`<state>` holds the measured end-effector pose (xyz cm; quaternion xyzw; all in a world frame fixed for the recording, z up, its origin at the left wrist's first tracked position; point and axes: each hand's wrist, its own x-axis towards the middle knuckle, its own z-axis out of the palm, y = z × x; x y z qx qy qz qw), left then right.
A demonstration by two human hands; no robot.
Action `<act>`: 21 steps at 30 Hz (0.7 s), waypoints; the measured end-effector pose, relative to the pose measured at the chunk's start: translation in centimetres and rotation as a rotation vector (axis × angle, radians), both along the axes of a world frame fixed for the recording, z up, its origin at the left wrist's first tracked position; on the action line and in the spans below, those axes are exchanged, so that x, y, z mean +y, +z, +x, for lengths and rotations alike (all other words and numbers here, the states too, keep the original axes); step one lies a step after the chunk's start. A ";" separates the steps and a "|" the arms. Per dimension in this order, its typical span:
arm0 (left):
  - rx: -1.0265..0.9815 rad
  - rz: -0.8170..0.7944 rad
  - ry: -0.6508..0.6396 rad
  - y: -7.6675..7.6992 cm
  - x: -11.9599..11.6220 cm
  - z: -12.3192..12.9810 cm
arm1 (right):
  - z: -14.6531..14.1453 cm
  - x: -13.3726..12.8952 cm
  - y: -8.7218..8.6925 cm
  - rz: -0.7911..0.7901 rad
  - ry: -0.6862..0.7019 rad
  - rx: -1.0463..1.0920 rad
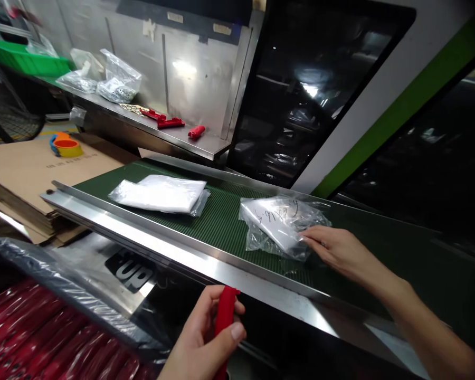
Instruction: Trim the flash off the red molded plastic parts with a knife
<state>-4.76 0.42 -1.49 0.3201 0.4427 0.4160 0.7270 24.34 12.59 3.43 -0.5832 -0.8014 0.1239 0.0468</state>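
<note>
My left hand (200, 338) is wrapped around a red plastic part (225, 311), long and handle-shaped, in front of the conveyor's metal rail; its lower end is partly hidden by my thumb. Over the green conveyor belt (217, 227), my right hand (334, 245) pinches the near right side of a clear plastic bag (277, 221). Handwritten marks show on the white sheet or stack inside that bag. Farther left on the belt lies a second packet of white plastic bags (164, 192), apart from both hands.
A metal shelf (206, 148) behind the belt carries red parts (170, 122) and bags of small metal pieces (119, 82). Cardboard (19, 169) with tape rolls (68, 146) lies at left. Bagged red parts (59, 338) fill a lined container at lower left. A raised metal rail (206, 264) edges the belt.
</note>
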 end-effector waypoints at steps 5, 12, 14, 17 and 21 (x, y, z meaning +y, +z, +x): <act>-0.027 0.079 0.016 1.6 1.5 0.7 | -0.4 -2.0 1.8 0.113 -0.202 0.166; -0.153 0.130 -0.023 4.4 5.3 3.0 | -3.1 -5.5 4.3 0.172 -0.208 0.369; -0.236 0.068 -0.086 4.6 5.5 3.7 | -4.0 -6.4 4.9 0.188 -0.172 0.371; -0.319 -0.008 -0.123 4.5 5.1 4.6 | -4.7 -7.4 5.0 0.223 -0.101 0.357; -0.382 -0.057 -0.091 4.0 4.6 4.5 | -4.0 -7.9 3.9 0.335 -0.012 0.275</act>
